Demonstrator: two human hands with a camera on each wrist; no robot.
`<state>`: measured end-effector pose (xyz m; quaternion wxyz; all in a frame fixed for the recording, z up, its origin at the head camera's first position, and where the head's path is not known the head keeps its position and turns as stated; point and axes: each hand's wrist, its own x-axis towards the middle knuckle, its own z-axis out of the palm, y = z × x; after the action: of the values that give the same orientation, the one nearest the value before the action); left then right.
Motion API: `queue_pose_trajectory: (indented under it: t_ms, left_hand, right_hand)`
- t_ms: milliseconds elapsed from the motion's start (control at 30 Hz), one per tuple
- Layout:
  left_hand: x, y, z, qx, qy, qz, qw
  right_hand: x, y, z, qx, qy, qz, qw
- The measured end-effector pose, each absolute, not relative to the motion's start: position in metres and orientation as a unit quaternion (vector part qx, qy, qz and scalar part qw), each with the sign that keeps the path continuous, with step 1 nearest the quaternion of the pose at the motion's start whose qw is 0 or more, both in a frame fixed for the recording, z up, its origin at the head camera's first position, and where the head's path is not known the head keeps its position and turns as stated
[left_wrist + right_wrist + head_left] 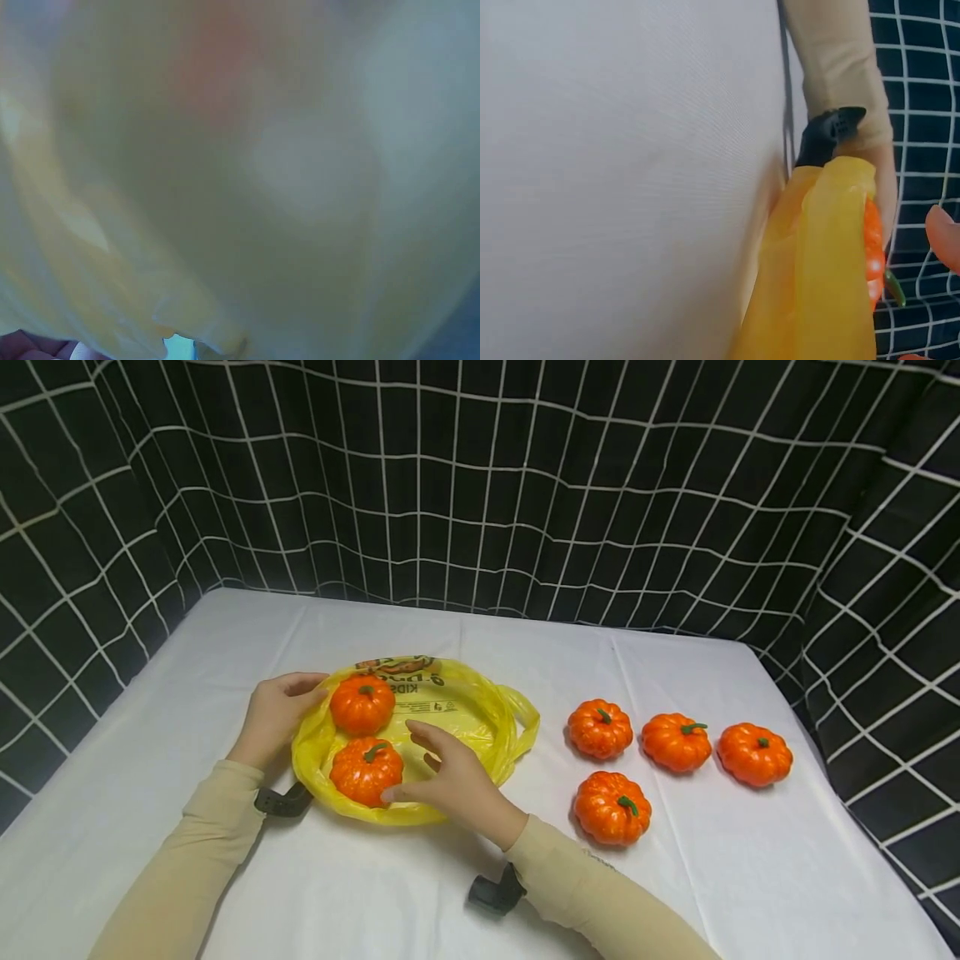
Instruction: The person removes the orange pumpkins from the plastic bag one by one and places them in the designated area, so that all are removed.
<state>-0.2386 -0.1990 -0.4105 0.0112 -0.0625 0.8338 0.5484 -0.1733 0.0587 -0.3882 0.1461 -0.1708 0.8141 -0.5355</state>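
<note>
A yellow plastic bag (450,670) lies on the table with its mouth spread wide, dark print along its far side. Inside at its left sit two small orange pumpkins: a rear pumpkin (363,703) and a front pumpkin (366,772), both with green stems. My left hand (279,712) holds the bag's left rim between thumb and fingers; yellow plastic fills most of the left wrist view. Over the bag's mouth is my right hand (461,785), fingers spread apart and gripping nothing, its thumb tip overlapping the front pumpkin's edge. A thumb (945,238) shows beside the bag in the right wrist view.
Right of the bag, several more pumpkins stand on the white tablecloth: one (600,728) in a back row and another (612,808) nearer me. A bag handle loop (528,718) sticks out rightward. Black curtains (480,485) with white grid lines border the table.
</note>
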Motion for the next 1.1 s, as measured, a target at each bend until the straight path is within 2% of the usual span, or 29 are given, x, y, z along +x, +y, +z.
queue_pose_trajectory:
  t_ms: [600,1100]
  left_hand:
    - [-0.240,-0.199,-0.413,-0.064,0.836,0.544,0.013]
    - [-0.240,-0.200,-0.412,-0.063,0.837,0.543,0.011]
  right_hand:
    - [-0.185,0.034,-0.401,-0.145,0.833,-0.504,0.176]
    - [-0.186,0.030,-0.402,-0.146,0.850,-0.475,0.176]
